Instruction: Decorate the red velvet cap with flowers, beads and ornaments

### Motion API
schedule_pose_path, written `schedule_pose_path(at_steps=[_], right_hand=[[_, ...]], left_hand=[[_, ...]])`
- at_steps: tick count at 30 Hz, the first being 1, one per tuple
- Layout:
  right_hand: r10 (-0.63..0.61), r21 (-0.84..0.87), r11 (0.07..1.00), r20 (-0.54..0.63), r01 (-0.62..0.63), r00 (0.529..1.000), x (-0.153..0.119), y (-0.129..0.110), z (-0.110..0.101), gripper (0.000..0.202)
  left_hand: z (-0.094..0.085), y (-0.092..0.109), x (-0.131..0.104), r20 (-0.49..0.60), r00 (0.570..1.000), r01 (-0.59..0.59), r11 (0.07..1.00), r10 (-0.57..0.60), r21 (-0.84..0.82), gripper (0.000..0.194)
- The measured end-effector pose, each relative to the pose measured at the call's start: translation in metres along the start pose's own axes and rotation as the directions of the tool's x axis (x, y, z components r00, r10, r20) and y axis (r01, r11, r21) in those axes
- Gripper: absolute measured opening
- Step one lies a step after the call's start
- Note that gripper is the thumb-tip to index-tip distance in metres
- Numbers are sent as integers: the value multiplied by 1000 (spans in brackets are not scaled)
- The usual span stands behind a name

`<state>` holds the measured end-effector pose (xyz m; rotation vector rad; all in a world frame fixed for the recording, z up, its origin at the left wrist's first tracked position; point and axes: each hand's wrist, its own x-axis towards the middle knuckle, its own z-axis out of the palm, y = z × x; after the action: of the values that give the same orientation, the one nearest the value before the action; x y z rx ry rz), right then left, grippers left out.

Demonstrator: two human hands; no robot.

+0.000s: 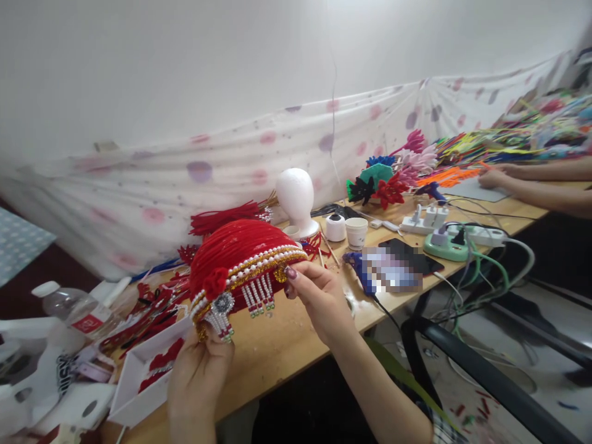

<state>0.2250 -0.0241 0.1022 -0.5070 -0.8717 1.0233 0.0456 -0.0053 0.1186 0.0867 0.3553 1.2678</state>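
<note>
A red domed headdress (245, 243) is held up above the table, tilted, with rows of white beads and gold trim along its rim. Short bead tassels (259, 295) hang from the front, and a red flower (216, 282) and a silver ornament sit at its left side. My left hand (201, 370) grips the lower left rim from beneath, its fingertips partly hidden behind the headdress. At the right end of the rim, my right hand (319, 299) pinches a gold loop trim (280, 273) between thumb and fingers.
Behind the headdress stands a white foam head (296, 200). A white box (139, 376) with red pieces and a plastic bottle (76, 311) lie left. Rightward are a paper cup (356, 233), a blue glue gun (363, 274), power strips (446, 243) and another person's hands (497, 176).
</note>
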Motion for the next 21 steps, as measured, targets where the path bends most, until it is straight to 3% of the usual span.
schedule_pose_path(at_steps=[6,10,17,21], right_hand=[[-29,-24,999,-17,28,999,1,2,-2,21],[-63,-43,997,-31,61,998,1,3,-2,18],[-53,-96,994,36,57,998,-5,2,-5,16],[-67,-120,990,51,73,996,-8,4,-17,18]], left_hand=[[6,-3,-4,-175,983,-55,998,49,-29,59],[3,-2,-5,-186,982,-31,999,26,-25,62],[-12,6,7,14,1000,4,994,-3,-113,60],[-34,17,24,289,956,57,998,-51,-11,58]])
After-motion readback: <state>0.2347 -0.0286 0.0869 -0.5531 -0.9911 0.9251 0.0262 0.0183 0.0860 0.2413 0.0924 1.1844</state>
